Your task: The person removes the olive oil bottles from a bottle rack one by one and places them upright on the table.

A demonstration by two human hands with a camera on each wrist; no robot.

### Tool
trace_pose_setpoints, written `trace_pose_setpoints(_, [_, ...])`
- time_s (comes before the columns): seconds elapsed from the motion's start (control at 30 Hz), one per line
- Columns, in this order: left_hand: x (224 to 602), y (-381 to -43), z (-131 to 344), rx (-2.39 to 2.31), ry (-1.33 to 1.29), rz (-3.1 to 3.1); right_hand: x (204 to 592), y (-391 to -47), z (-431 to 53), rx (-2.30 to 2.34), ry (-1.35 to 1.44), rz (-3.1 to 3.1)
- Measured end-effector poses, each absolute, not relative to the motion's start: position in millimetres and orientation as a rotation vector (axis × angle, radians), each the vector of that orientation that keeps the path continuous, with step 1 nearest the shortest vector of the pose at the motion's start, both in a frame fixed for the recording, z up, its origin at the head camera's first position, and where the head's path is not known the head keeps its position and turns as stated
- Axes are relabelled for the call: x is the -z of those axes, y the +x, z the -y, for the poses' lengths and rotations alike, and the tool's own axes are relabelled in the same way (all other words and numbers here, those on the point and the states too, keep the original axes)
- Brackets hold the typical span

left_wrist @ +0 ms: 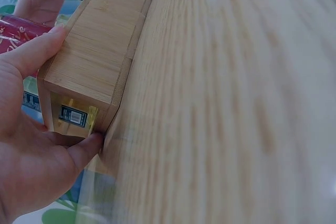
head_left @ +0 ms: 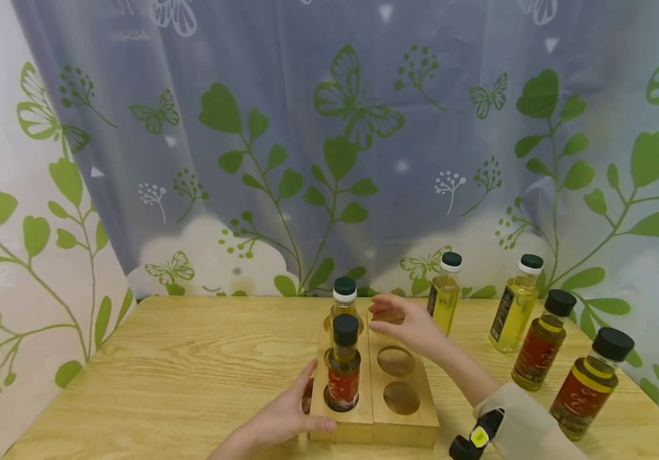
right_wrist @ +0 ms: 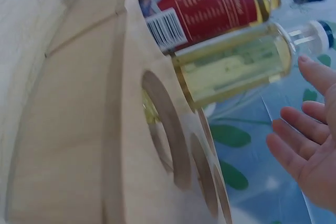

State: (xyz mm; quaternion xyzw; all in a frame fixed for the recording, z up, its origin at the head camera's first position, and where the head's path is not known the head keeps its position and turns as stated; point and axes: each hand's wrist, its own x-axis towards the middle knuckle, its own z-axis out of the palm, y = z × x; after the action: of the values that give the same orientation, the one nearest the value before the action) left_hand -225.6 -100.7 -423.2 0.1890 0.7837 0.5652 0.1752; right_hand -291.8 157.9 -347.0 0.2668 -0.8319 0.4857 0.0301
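Note:
A two-part wooden bottle rack (head_left: 404, 434) with round holes stands at the table's front. My left hand (head_left: 280, 412) grips its front left corner, thumb on the front face and fingers at the open side, as the left wrist view shows with the rack end (left_wrist: 86, 51). A red-labelled oil bottle (head_left: 343, 380) with a black cap stands in the front left hole. Behind it, partly hidden, is a green-capped oil bottle (head_left: 344, 300) in the left row. My right hand (head_left: 410, 326) hovers over the rear right holes, fingers parted and holding nothing, beside the clear bottle (right_wrist: 236, 69).
To the right of the rack stand two green-capped bottles of yellow oil, one nearer (head_left: 444, 297) and one farther right (head_left: 513, 313). Two red-labelled, black-capped bottles (head_left: 539, 348) (head_left: 585, 390) stand closer to the right edge. A patterned curtain (head_left: 283, 160) hangs behind the wooden table (head_left: 191, 358).

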Motion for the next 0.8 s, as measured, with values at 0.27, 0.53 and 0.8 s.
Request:
trace_pose_setpoints(0.27, [422,-225,101,-1.578,0.534,-2.242,353,-291,-139,-1.463,0.966,2.544])
trace_pose_setpoints(0.53, [422,-224,102,-1.569,0.515,-2.242,357,-292,-129,-1.423,0.930,2.612])
trace_pose_setpoints(0.8, [422,-223,103,-1.543,0.519,-2.272,363,-297,-121,-1.466,0.894,2.640])
